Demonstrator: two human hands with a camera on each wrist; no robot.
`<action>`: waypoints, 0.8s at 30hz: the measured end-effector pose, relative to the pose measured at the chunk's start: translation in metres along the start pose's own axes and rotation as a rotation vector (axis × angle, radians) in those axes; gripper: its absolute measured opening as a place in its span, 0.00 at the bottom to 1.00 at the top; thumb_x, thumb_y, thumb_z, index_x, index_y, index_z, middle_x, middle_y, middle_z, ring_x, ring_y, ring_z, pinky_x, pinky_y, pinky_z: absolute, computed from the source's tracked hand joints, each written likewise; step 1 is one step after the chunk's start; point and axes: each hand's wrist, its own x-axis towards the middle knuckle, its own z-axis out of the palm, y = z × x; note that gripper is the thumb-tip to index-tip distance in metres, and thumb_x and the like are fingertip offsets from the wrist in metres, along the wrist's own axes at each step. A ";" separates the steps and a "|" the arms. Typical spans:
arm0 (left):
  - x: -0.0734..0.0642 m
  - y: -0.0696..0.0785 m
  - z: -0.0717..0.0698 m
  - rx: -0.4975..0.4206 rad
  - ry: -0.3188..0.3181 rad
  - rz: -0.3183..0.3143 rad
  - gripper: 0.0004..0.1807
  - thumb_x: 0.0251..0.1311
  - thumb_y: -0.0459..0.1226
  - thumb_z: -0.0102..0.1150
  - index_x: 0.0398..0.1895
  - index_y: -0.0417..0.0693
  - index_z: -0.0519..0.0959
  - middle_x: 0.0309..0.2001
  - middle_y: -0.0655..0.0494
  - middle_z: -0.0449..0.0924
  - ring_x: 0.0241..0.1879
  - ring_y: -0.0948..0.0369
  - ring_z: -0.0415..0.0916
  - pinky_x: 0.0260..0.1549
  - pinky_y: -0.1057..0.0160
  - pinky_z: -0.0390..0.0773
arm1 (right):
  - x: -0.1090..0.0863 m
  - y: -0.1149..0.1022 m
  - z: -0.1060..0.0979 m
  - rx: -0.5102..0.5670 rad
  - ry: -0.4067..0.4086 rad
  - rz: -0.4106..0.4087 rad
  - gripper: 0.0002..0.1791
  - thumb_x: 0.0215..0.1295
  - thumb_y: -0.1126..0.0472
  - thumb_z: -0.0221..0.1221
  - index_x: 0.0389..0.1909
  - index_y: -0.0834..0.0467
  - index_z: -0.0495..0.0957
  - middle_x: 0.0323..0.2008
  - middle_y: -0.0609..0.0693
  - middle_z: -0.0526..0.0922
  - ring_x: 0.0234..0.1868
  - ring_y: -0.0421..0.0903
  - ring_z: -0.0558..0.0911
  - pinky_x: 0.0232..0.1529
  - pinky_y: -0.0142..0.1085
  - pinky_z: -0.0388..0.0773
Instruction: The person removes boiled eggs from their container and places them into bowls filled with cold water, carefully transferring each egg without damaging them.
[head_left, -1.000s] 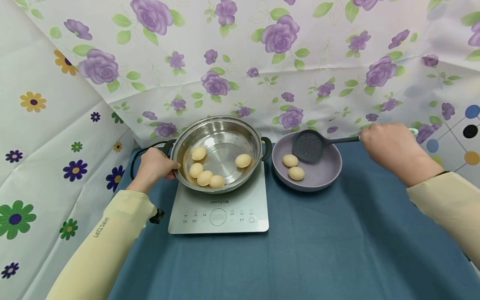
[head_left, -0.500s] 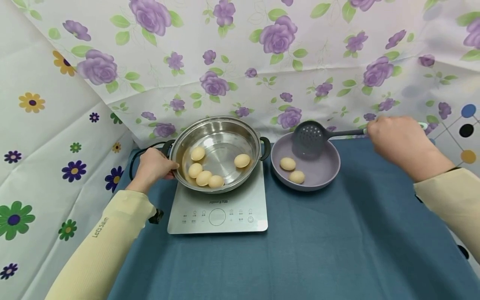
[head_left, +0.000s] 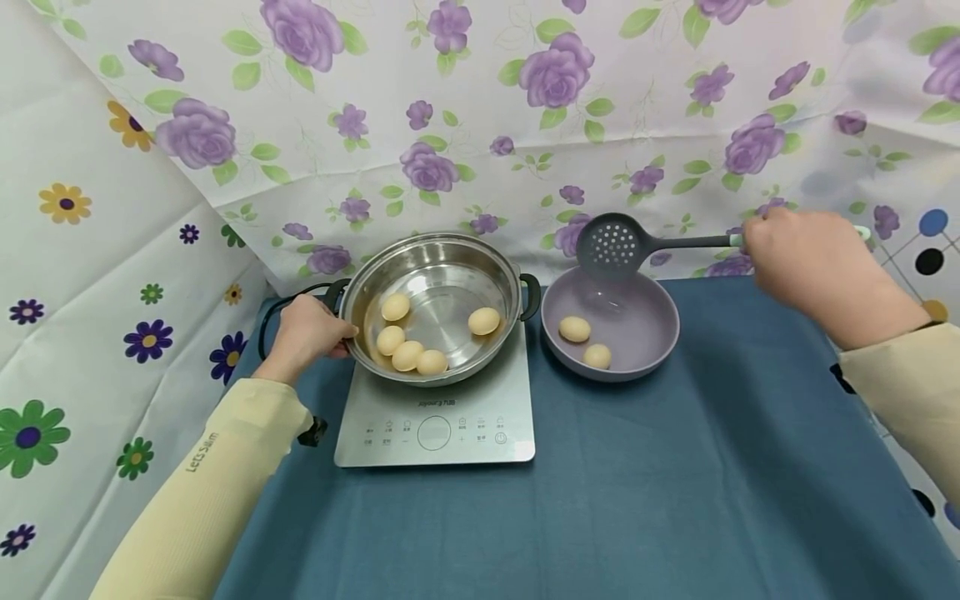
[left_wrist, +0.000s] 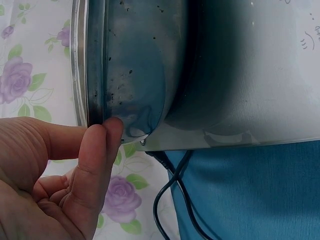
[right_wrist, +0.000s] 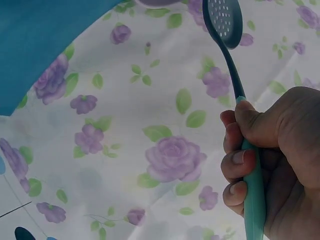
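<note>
My left hand (head_left: 309,327) pinches the near-left rim of a stainless steel pot (head_left: 442,375), beside its black side handle. In the left wrist view, thumb and fingertips close on the pot's edge (left_wrist: 80,60). Several eggs (head_left: 407,356) lie inside the pot, most of them at its near-left side. My right hand (head_left: 813,258) grips the pale green handle (right_wrist: 254,190) of a dark slotted skimmer (head_left: 613,242). The skimmer's head carries nothing and is raised over the far side of a purple bowl (head_left: 652,333). Two eggs (head_left: 574,329) rest in the bowl.
The pot stands on a silver induction cooker (head_left: 435,450) with a touch panel at the front. A black cable (left_wrist: 182,200) runs behind its left side. Blue cloth (head_left: 622,500) covers the table, and a flowered sheet (head_left: 480,108) hangs right behind the pot and bowl.
My right hand has lifted the skimmer up and out of the bowl, tilting its head. The two eggs in the bowl have shifted slightly. My left hand keeps its place on the pot.
</note>
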 end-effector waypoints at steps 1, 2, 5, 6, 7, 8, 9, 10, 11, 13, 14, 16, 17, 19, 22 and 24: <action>0.000 0.000 0.000 0.001 0.001 -0.001 0.12 0.54 0.39 0.62 0.30 0.37 0.82 0.21 0.48 0.84 0.20 0.60 0.83 0.27 0.59 0.82 | 0.001 0.000 -0.002 0.010 0.005 0.002 0.07 0.51 0.73 0.56 0.17 0.66 0.70 0.13 0.56 0.68 0.11 0.48 0.66 0.08 0.40 0.62; 0.000 0.001 0.000 0.003 0.002 -0.001 0.12 0.54 0.39 0.62 0.30 0.37 0.82 0.21 0.48 0.84 0.20 0.60 0.83 0.27 0.59 0.82 | 0.003 0.000 -0.003 0.020 0.002 0.006 0.06 0.52 0.73 0.56 0.18 0.66 0.71 0.14 0.56 0.69 0.12 0.48 0.68 0.09 0.42 0.64; -0.001 0.001 0.000 0.007 0.004 -0.001 0.12 0.54 0.40 0.62 0.29 0.37 0.82 0.21 0.48 0.84 0.20 0.60 0.83 0.29 0.58 0.83 | 0.009 -0.003 -0.008 0.050 -0.028 0.025 0.06 0.55 0.71 0.56 0.21 0.67 0.74 0.16 0.57 0.72 0.16 0.51 0.72 0.14 0.47 0.70; -0.001 0.002 0.000 0.008 0.004 -0.002 0.12 0.54 0.40 0.62 0.29 0.37 0.82 0.21 0.48 0.84 0.20 0.60 0.83 0.29 0.58 0.83 | 0.011 -0.004 -0.010 0.057 -0.044 0.033 0.05 0.56 0.70 0.57 0.23 0.67 0.74 0.17 0.58 0.73 0.18 0.52 0.74 0.16 0.49 0.72; -0.001 0.002 0.000 0.010 0.004 -0.003 0.12 0.54 0.40 0.62 0.29 0.37 0.82 0.21 0.49 0.84 0.20 0.60 0.83 0.29 0.58 0.83 | 0.013 -0.006 -0.011 0.061 -0.056 0.036 0.06 0.57 0.69 0.57 0.24 0.67 0.75 0.18 0.58 0.73 0.19 0.53 0.75 0.18 0.50 0.73; -0.002 0.002 0.000 0.010 0.004 -0.004 0.12 0.54 0.39 0.62 0.29 0.37 0.82 0.20 0.49 0.84 0.20 0.60 0.83 0.29 0.58 0.82 | 0.015 -0.008 -0.013 0.064 -0.073 0.041 0.05 0.58 0.68 0.57 0.25 0.67 0.75 0.19 0.58 0.74 0.21 0.54 0.76 0.20 0.51 0.74; -0.002 0.002 -0.001 0.010 0.004 -0.005 0.12 0.54 0.39 0.62 0.29 0.37 0.82 0.20 0.49 0.84 0.19 0.60 0.83 0.28 0.59 0.82 | 0.017 -0.010 -0.015 0.068 -0.085 0.042 0.06 0.59 0.68 0.57 0.27 0.67 0.75 0.21 0.59 0.75 0.22 0.54 0.77 0.21 0.52 0.75; -0.002 0.002 -0.001 0.011 0.005 -0.007 0.12 0.54 0.39 0.62 0.29 0.37 0.82 0.19 0.49 0.84 0.19 0.60 0.83 0.28 0.59 0.82 | 0.020 -0.013 -0.016 0.073 -0.094 0.042 0.06 0.60 0.67 0.57 0.28 0.67 0.75 0.22 0.59 0.75 0.24 0.55 0.78 0.23 0.52 0.75; -0.003 0.002 -0.001 0.009 0.006 -0.008 0.12 0.54 0.39 0.62 0.28 0.37 0.82 0.19 0.49 0.84 0.19 0.60 0.83 0.27 0.59 0.82 | 0.022 -0.015 -0.017 0.078 -0.103 0.044 0.06 0.60 0.66 0.57 0.29 0.67 0.75 0.23 0.59 0.76 0.25 0.55 0.78 0.23 0.52 0.76; -0.003 0.003 -0.001 0.008 0.007 -0.007 0.12 0.54 0.39 0.62 0.28 0.37 0.82 0.19 0.50 0.83 0.19 0.60 0.83 0.26 0.60 0.82 | 0.025 -0.020 -0.018 0.093 -0.114 0.046 0.06 0.60 0.66 0.57 0.31 0.67 0.75 0.24 0.59 0.77 0.26 0.55 0.79 0.25 0.52 0.76; -0.003 0.003 -0.001 0.007 0.007 -0.005 0.11 0.54 0.39 0.62 0.28 0.37 0.82 0.19 0.50 0.83 0.19 0.60 0.83 0.26 0.60 0.82 | 0.027 -0.023 -0.018 0.097 -0.112 0.045 0.06 0.60 0.66 0.57 0.31 0.67 0.75 0.25 0.59 0.77 0.26 0.55 0.79 0.25 0.52 0.77; -0.003 0.003 0.000 0.006 0.008 -0.001 0.11 0.54 0.39 0.62 0.28 0.37 0.82 0.19 0.50 0.83 0.19 0.60 0.83 0.26 0.60 0.82 | 0.030 -0.028 -0.019 0.104 -0.097 0.039 0.06 0.59 0.66 0.58 0.31 0.68 0.75 0.25 0.60 0.77 0.25 0.55 0.78 0.24 0.51 0.77; -0.003 0.003 0.000 0.005 0.008 0.001 0.11 0.54 0.39 0.62 0.28 0.37 0.82 0.19 0.50 0.83 0.19 0.60 0.83 0.26 0.60 0.82 | 0.032 -0.031 -0.020 0.104 -0.083 0.032 0.06 0.59 0.66 0.58 0.31 0.68 0.75 0.25 0.60 0.77 0.24 0.55 0.78 0.23 0.50 0.76; -0.003 0.003 0.000 0.007 0.007 0.004 0.11 0.54 0.39 0.62 0.28 0.37 0.82 0.19 0.50 0.83 0.19 0.60 0.83 0.26 0.60 0.82 | 0.035 -0.037 -0.020 0.101 -0.046 0.010 0.06 0.58 0.67 0.59 0.30 0.68 0.75 0.24 0.60 0.76 0.22 0.54 0.77 0.22 0.49 0.76; -0.003 0.003 0.000 0.010 0.007 0.005 0.11 0.54 0.39 0.62 0.28 0.37 0.82 0.19 0.49 0.83 0.19 0.60 0.83 0.26 0.60 0.82 | 0.039 -0.045 -0.021 0.097 0.008 -0.017 0.06 0.56 0.68 0.60 0.30 0.68 0.75 0.23 0.60 0.75 0.21 0.53 0.76 0.19 0.47 0.74; -0.003 0.003 0.000 0.012 0.007 0.006 0.11 0.54 0.39 0.62 0.28 0.37 0.82 0.19 0.49 0.84 0.19 0.60 0.83 0.26 0.60 0.82 | 0.044 -0.051 -0.022 0.087 0.036 -0.039 0.06 0.55 0.69 0.60 0.30 0.69 0.76 0.24 0.60 0.76 0.21 0.53 0.76 0.18 0.46 0.74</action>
